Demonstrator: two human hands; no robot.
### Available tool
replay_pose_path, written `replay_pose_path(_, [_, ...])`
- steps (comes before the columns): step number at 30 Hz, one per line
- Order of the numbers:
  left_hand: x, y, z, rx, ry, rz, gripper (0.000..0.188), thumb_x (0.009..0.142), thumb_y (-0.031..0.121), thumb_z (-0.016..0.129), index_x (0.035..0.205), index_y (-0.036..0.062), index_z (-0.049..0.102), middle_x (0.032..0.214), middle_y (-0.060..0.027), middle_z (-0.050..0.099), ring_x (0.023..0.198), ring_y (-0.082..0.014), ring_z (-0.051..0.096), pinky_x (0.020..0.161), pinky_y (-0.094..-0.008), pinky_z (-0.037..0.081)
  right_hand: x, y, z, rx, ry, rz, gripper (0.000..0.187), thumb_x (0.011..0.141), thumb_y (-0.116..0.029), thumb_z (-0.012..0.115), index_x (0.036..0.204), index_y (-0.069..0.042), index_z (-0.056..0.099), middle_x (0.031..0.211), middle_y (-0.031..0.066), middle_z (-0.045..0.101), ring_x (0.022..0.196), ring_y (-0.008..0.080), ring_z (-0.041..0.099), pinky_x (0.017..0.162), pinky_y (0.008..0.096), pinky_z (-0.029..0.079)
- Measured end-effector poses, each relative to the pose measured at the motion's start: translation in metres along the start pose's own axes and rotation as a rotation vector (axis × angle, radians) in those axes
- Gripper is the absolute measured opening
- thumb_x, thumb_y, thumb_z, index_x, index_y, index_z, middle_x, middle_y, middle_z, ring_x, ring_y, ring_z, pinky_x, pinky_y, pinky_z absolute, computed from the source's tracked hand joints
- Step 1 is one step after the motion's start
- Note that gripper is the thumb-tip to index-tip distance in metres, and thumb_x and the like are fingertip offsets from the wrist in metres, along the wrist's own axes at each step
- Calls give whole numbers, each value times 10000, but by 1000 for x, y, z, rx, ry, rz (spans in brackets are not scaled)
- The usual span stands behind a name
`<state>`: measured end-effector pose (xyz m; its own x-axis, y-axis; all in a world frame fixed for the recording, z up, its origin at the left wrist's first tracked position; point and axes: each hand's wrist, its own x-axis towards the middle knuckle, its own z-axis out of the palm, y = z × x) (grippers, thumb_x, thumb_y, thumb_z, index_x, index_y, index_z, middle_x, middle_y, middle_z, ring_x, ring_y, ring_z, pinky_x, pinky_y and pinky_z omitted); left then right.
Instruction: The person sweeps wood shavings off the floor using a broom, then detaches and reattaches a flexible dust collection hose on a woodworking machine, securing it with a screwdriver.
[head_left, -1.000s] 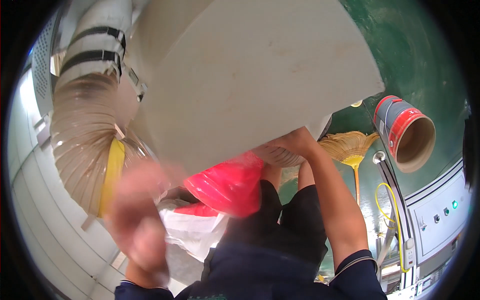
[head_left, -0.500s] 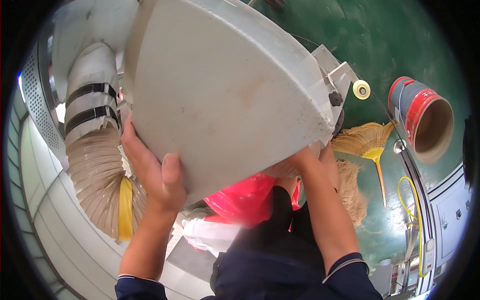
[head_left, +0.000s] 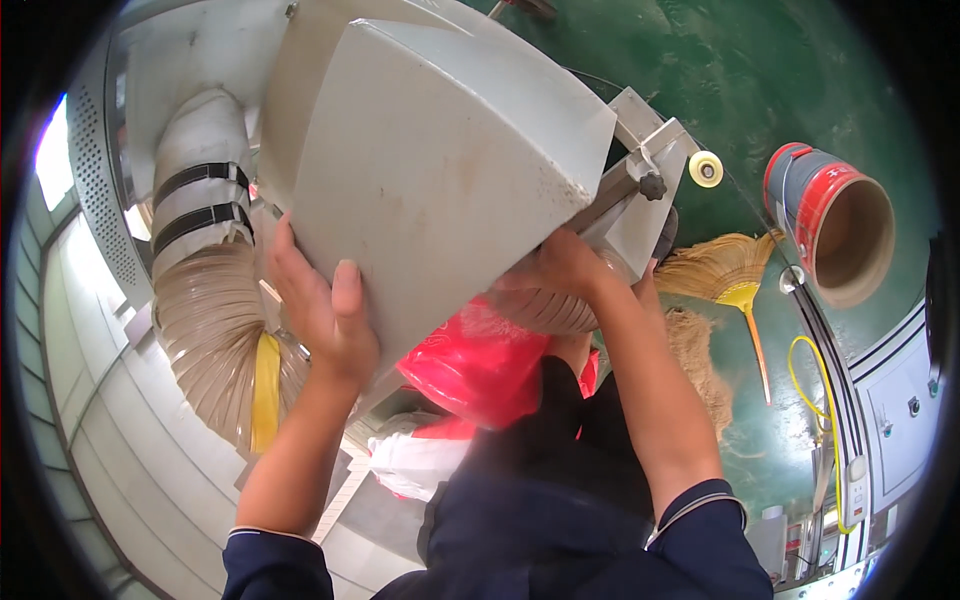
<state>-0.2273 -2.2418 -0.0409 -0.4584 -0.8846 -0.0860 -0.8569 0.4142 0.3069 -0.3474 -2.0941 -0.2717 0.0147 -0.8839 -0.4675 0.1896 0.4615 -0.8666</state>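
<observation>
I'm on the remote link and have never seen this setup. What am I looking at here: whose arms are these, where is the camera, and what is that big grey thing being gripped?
The view comes from a fisheye camera worn on a person's head, looking down, so straight edges bend near the rim. The two bare forearms rising from the lower edge are that person's own. The left hand presses flat on the side of a large grey metal hood, part of a machine. The right hand grips under the hood's lower edge. Beside the left hand hangs a ribbed flexible hose with black straps. Below the hood sits a red plastic bag. On the green floor lie a straw broom and a red-rimmed drum on its side.
</observation>
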Motion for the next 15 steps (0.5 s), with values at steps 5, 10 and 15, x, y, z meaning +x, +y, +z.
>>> replay_pose_path(5, [-5, -5, 0, 8, -17, -26, 674, 908, 415, 371, 1365, -79, 322, 1363, -215, 365, 1283, -304, 332, 1096, -380, 208, -79, -33, 46, 258, 747, -33, 449, 781, -122, 724, 1177, -9, 545, 1070, 113, 593, 952, 264, 581, 892, 382, 458])
replay_pose_path(10, [-6, -3, 2, -41, -20, -41, 629, 925, 359, 362, 1385, -68, 309, 1402, -198, 342, 1302, -280, 329, 1097, -350, 218, -120, -12, 125, 1922, 694, 469, 414, 912, -274, 635, 1249, -65, 515, 1288, 93, 532, 1209, 218, 465, 1025, 369, 359])
replay_pose_path(15, [-5, -10, 7, -236, -35, -42, 640, 921, 358, 383, 1405, -44, 268, 1398, -191, 340, 1285, -274, 346, 1095, -375, 226, -69, -8, 159, 2267, 690, 71, 543, 922, -323, 621, 1371, -103, 410, 1393, 23, 455, 1307, 239, 381, 1131, 403, 250])
